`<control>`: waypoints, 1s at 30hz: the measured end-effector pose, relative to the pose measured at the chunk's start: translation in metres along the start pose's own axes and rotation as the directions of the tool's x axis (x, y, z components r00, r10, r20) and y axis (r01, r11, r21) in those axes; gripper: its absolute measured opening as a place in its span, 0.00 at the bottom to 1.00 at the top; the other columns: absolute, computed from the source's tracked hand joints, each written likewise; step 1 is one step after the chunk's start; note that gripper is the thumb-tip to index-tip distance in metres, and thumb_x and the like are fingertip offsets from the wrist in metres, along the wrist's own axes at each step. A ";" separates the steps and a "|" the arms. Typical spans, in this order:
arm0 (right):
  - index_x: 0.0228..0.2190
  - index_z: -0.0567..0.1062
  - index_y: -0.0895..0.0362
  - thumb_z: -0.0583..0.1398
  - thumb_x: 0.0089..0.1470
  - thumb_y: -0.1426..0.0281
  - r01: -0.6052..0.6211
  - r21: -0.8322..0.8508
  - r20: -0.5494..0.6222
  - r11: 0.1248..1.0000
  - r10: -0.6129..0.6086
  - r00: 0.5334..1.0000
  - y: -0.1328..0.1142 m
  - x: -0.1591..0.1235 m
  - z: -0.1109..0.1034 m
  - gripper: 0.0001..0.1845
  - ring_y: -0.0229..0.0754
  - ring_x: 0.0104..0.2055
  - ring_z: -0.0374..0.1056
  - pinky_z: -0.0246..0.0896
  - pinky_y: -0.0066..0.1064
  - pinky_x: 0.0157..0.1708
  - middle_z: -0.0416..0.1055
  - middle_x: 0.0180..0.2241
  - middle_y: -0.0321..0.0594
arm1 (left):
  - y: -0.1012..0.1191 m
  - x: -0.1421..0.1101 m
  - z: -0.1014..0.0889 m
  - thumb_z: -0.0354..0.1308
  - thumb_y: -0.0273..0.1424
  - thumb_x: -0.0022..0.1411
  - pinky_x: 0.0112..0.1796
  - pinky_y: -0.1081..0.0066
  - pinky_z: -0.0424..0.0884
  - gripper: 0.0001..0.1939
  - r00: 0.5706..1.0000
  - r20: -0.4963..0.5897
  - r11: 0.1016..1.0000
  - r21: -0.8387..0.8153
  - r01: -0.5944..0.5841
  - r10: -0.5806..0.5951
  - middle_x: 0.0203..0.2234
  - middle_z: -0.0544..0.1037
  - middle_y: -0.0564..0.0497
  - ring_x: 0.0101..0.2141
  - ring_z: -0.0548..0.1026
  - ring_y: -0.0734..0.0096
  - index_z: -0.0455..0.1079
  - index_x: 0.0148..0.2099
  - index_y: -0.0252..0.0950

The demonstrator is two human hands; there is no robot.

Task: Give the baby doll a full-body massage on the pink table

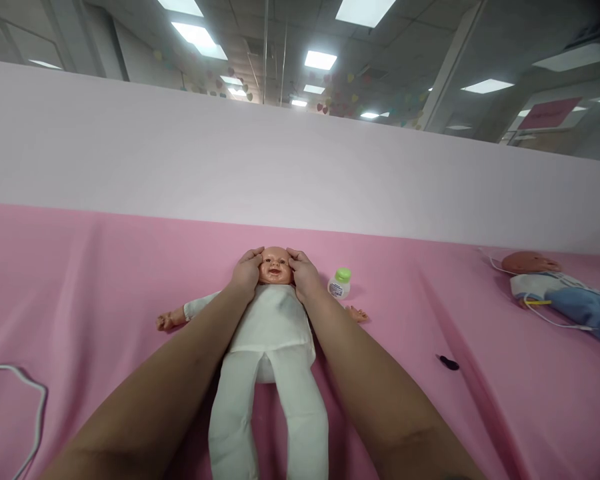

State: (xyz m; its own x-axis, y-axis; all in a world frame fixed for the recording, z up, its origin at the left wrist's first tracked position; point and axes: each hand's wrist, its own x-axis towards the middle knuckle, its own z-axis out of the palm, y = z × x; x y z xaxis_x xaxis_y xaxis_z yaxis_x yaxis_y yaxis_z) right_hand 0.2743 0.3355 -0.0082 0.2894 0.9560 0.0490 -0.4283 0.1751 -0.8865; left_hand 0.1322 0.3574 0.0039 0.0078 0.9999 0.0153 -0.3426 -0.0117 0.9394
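A baby doll (273,327) in white clothes lies on its back on the pink cloth (105,280), head away from me, arms spread, legs toward me. My left hand (247,269) cups the left side of the doll's head (275,265), fingers curled against it. My right hand (303,270) presses on the other side of the head, thumb near the forehead. A small white bottle with a green cap (340,283) stands just right of my right hand.
A second doll (555,287) in blue and white lies at the far right with a thin cord. A small dark object (449,363) rests on the cloth at right. A white cable (27,400) loops at the left edge. A pale wall panel (280,167) rises behind.
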 end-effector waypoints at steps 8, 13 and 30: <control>0.45 0.77 0.50 0.74 0.42 0.60 0.116 -0.068 0.076 0.991 -0.111 0.991 0.002 -0.008 0.001 0.27 0.47 0.49 0.73 0.71 0.42 0.52 0.75 0.49 0.38 | -0.003 -0.003 0.000 0.72 0.35 0.50 0.43 0.63 0.77 0.28 0.997 0.036 0.995 0.078 -0.066 0.064 0.44 0.79 0.45 0.42 0.80 0.58 0.73 0.54 0.39; 0.43 0.77 0.51 0.75 0.40 0.59 0.151 -0.129 0.045 0.980 -0.146 0.988 0.005 -0.005 0.001 0.28 0.48 0.49 0.74 0.73 0.43 0.49 0.75 0.51 0.40 | -0.003 -0.003 0.000 0.72 0.37 0.50 0.43 0.62 0.77 0.30 0.997 0.036 0.982 0.171 -0.078 0.073 0.46 0.79 0.44 0.44 0.80 0.56 0.72 0.55 0.39; 0.43 0.80 0.51 0.72 0.43 0.67 0.047 0.048 0.042 0.998 -0.049 0.998 0.005 -0.001 -0.006 0.22 0.47 0.50 0.74 0.70 0.44 0.56 0.80 0.46 0.39 | 0.003 -0.007 0.002 0.63 0.32 0.57 0.47 0.62 0.77 0.19 0.999 0.004 0.998 0.047 -0.037 0.037 0.44 0.82 0.44 0.44 0.80 0.60 0.77 0.51 0.38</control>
State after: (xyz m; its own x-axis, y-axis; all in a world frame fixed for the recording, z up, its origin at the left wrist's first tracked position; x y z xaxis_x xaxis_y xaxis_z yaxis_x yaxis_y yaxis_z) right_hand 0.2768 0.3339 -0.0158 0.2735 0.9553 0.1120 -0.4545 0.2309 -0.8603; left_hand 0.1332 0.3503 0.0069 -0.0010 0.9987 0.0516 -0.2977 -0.0496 0.9534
